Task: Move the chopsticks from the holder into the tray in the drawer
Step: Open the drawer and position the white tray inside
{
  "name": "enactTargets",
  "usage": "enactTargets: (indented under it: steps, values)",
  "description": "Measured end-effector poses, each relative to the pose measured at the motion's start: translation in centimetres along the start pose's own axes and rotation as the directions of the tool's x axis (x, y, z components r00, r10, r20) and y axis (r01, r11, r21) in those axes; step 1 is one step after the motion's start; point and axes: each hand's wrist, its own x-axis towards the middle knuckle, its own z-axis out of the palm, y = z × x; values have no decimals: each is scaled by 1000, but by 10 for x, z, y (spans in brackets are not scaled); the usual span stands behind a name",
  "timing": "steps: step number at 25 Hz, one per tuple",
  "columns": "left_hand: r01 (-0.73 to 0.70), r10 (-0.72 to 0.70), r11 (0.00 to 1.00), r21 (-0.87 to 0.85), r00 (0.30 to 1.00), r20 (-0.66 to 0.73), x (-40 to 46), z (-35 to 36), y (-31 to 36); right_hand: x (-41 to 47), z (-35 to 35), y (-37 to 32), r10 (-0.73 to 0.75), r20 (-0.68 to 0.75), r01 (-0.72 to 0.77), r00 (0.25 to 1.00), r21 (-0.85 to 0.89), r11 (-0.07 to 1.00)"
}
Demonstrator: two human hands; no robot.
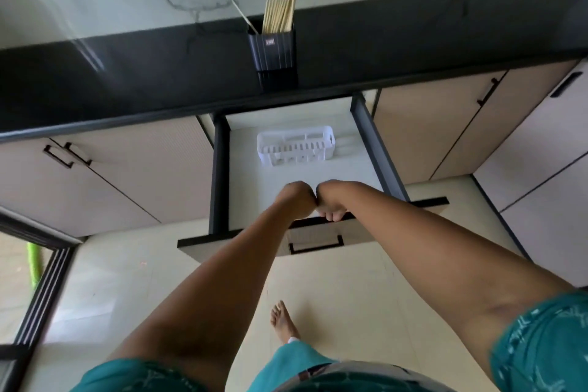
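- Nearest: teal sleeves (541,347), bare forearms reaching down and forward.
- Left hand (296,201) and right hand (331,201) side by side, touching, fingers curled over the top edge of the drawer (241,237) front.
- Step, probably: drawer opening; no chopstick moved yet.
- Chopsticks (280,11) upright in the black holder (273,53) on the counter (127,73), well beyond both hands.
- White tray (296,150) inside drawer, between hands and holder.
- Next: release, reach up, grasp the bundle.
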Motion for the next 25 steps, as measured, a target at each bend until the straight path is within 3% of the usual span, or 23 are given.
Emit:
enactTargets:
  steps: [4, 7, 11, 14, 16, 20, 23, 25]
  values:
    - [-21, -31, 958, -286, 984, -177, 20, -62, 0, -3, -60, -10, -109, -278, 169, 954, 204, 964]
    - [-62, -70, 849, -525, 971, -229, 48, -86, -7, 13, -95, -12, -134, -424, 262, 896, 261, 929]
    - [-49, -116, 817, -575, 962, -247, 106, -102, -27, 68, -132, -15, -50, -507, 288, 860, 402, 869]
    - [3, -163, 798, -603, 964, -211, 156, -99, -52, 120, -143, -7, 71, -525, 204, 848, 447, 871]
    - [110, -244, 790, -603, 959, -146, 186, -91, -73, 154, -142, 6, 158, -530, 134, 834, 470, 872]
    - [324, -385, 845, -426, 921, -62, 227, -56, -110, 207, -135, 32, 320, -506, -11, 801, 521, 853]
    - [306, -359, 794, -525, 933, 1, 246, -34, -121, 235, -122, 48, 397, -358, -133, 845, 578, 805]
    - [330, -419, 703, -630, 908, 8, 250, -27, -121, 247, -113, 54, 397, -345, -119, 850, 610, 784]
